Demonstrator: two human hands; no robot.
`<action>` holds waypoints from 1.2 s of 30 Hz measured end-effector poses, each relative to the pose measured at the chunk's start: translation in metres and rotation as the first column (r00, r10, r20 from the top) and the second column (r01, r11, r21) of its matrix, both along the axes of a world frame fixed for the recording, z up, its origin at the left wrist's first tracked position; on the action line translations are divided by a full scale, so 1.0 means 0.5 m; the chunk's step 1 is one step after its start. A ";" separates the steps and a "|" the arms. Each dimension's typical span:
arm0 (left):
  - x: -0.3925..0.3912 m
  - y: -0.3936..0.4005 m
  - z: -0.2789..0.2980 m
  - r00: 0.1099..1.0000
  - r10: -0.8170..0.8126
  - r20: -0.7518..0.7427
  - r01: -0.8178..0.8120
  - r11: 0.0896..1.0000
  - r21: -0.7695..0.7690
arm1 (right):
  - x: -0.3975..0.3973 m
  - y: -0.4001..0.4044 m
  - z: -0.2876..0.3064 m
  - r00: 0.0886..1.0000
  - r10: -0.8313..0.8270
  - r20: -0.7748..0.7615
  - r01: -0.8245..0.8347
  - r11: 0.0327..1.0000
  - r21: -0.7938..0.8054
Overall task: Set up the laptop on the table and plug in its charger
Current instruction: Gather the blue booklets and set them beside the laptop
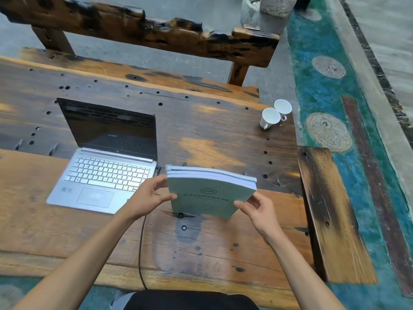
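While the open silver laptop with its dark screen sits on the left part of the weathered, hole-pocked wooden plank table, its keyboard facing the person, a thin black charger cable runs from beside its right front corner down over the near table edge; whether the plug is seated in the laptop is hidden behind the left hand. That hand lies just beside the laptop's right edge, so it is the nearer one to the port. It pinches the left edge of a stack of pale green paperback booklets, thumb on the cover. The stack is tilted up off the table, long edges running left to right. The right hand pinches its lower right corner. Two white ceramic cups stand well apart, at the far right.
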State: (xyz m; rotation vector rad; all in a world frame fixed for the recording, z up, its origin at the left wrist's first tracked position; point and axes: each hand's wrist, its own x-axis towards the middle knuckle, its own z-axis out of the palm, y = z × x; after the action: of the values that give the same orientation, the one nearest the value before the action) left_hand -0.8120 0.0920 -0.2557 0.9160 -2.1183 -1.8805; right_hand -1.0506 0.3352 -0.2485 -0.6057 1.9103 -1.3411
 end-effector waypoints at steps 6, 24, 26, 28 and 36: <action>-0.004 -0.002 0.005 0.999 -0.012 0.029 0.013 0.999 -0.033 | -0.018 -0.013 0.002 0.999 0.036 -0.024 -0.036 0.999 0.029; -0.013 -0.001 -0.063 0.996 0.075 0.047 -0.073 0.997 -0.040 | -0.027 -0.001 -0.057 0.998 0.055 -0.005 -0.055 0.998 0.038; -0.018 -0.016 -0.056 0.998 0.036 0.048 -0.037 0.999 0.021 | -0.028 -0.002 -0.059 0.999 0.036 0.018 -0.036 0.999 0.034; -0.026 -0.033 -0.048 0.999 0.021 0.033 -0.023 0.997 0.072 | -0.032 -0.006 -0.057 0.999 0.014 0.046 -0.015 0.999 0.033; -0.097 -0.064 -0.062 0.966 0.151 0.209 -0.225 0.892 0.392 | -0.054 -0.040 -0.093 0.941 -0.149 0.303 0.099 0.980 0.173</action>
State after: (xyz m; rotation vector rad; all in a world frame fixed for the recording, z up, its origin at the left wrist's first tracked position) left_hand -0.8606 0.0601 -0.2870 1.3629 -1.6546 -2.2566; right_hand -1.0776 0.3150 -0.2952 -0.1808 1.7899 -1.2655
